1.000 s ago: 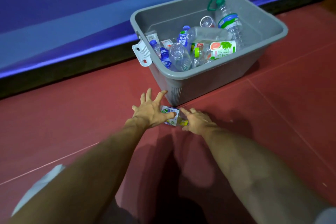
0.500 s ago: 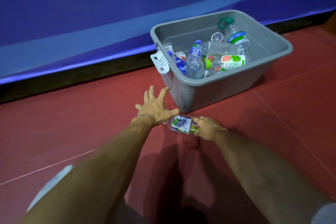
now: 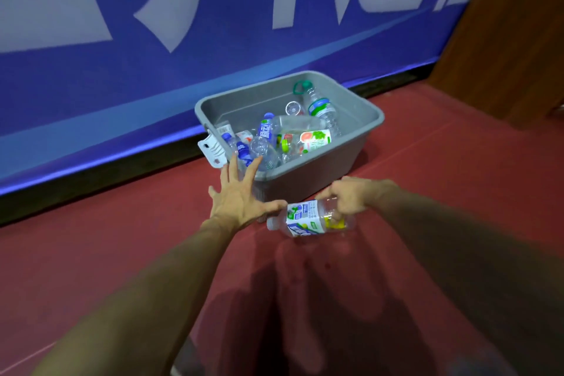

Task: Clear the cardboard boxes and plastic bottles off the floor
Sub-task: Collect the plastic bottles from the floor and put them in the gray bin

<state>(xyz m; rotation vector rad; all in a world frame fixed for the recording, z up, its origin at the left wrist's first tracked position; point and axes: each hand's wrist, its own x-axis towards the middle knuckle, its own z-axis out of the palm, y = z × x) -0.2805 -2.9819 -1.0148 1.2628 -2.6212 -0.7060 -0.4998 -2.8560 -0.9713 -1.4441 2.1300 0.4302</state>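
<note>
A clear plastic bottle (image 3: 308, 218) with a white, green and blue label lies sideways in the air just in front of the grey bin (image 3: 364, 119). My right hand (image 3: 349, 197) grips its yellow-capped end from above. My left hand (image 3: 239, 195) is spread flat with straight fingers, its thumb tip touching the bottle's other end and its fingertips reaching the bin's near corner. The bin stands on the red floor and holds several empty bottles (image 3: 274, 140).
A blue banner wall (image 3: 213, 24) with white lettering runs behind the bin, with a black strip at its foot. A brown panel (image 3: 512, 33) stands at the right. A white handle clip (image 3: 210, 148) sticks out of the bin's left end. Red floor (image 3: 106, 253) stretches left and right.
My right hand has lifted the bottle off the floor and raised it toward the bin. My left hand has risen with it, still spread. The view has tilted up, showing more wall.
</note>
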